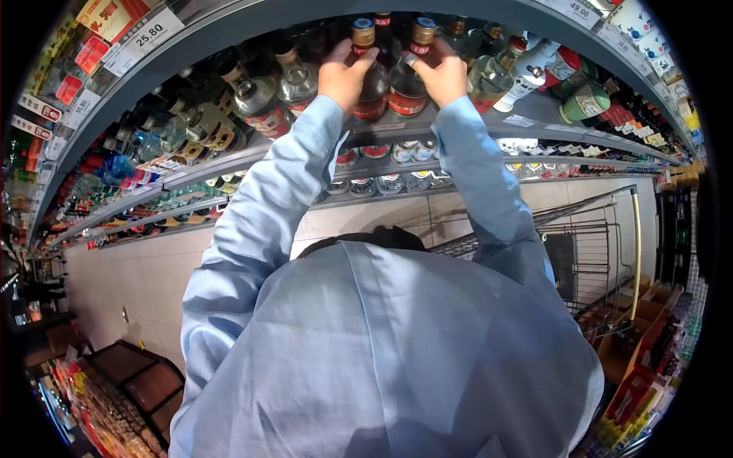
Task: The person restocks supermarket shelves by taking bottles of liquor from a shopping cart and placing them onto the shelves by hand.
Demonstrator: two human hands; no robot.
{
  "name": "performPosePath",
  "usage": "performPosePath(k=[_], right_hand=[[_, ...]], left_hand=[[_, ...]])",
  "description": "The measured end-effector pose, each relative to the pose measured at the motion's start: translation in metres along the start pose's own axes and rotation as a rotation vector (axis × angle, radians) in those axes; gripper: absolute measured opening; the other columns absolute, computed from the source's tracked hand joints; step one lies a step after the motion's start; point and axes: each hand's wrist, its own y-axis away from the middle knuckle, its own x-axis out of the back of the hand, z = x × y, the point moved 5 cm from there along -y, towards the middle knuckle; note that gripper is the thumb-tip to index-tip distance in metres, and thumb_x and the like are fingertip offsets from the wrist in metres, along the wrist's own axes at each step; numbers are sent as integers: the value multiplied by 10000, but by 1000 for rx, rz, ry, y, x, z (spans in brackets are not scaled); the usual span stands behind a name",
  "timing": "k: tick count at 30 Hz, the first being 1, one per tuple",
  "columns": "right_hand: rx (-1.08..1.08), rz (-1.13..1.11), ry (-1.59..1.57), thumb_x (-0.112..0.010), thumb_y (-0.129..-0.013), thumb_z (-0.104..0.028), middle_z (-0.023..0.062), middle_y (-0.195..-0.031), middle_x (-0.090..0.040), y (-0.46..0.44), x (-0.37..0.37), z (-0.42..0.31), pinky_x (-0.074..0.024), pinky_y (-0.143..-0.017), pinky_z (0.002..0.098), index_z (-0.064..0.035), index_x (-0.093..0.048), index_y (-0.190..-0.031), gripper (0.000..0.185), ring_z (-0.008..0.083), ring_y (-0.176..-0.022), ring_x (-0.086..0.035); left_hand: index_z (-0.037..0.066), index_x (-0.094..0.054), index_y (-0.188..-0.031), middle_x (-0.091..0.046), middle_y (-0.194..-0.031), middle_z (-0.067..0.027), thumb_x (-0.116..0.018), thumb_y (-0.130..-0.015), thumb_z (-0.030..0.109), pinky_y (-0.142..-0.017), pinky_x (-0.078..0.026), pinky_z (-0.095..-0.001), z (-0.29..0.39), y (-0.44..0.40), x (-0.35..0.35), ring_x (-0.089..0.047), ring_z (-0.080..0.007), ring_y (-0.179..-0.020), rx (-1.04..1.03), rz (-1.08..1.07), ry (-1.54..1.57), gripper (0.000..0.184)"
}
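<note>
My left hand [342, 75] is wrapped round the shoulder of a dark bottle [372, 90] with a gold and blue cap and a red label. Its thumb lies along the front of the neck, and the fingers go behind the glass. A matching dark bottle [407, 93] stands just to the right, gripped from its right side by my right hand [441, 74], whose thumb rests near the neck. Both bottles are upright on the shelf [389, 128], a small gap between them. Another dark bottle [384, 24] shows behind them, mostly hidden.
Clear bottles [259, 103] line the shelf to the left. On the right stand a clear bottle [495, 75], a white bottle [528, 75] and a green one [586, 101]. The upper shelf edge [237, 23] curves overhead. A shopping cart [584, 259] is at the right.
</note>
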Motion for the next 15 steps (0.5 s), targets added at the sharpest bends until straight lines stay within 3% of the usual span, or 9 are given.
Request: performPosePath(k=[7,15], right_hand=[[34,-74,36,-701,-722,-205,95,-813,-666,-1,-1,1,-474,-650,276,-28,-593,-992,341,141,-703,-620],[17,-200,-188,-640,-791,-153,118,-941,-640,-3,-6,8,-458,-766,285,5,-529,-1082,350,149,-863,-603]], left_hand=[[-5,-528,-1083,-631,-902,-101,-606,-825,212,-732,-436,-265,-1,0,1,-571,-134,-808,-30,-25,-117,347],[10,-530,-1072,-626,-872,-75,-609,-826,189,-725,-434,-261,0,-1,3,-565,-122,-786,-39,-39,-90,314]])
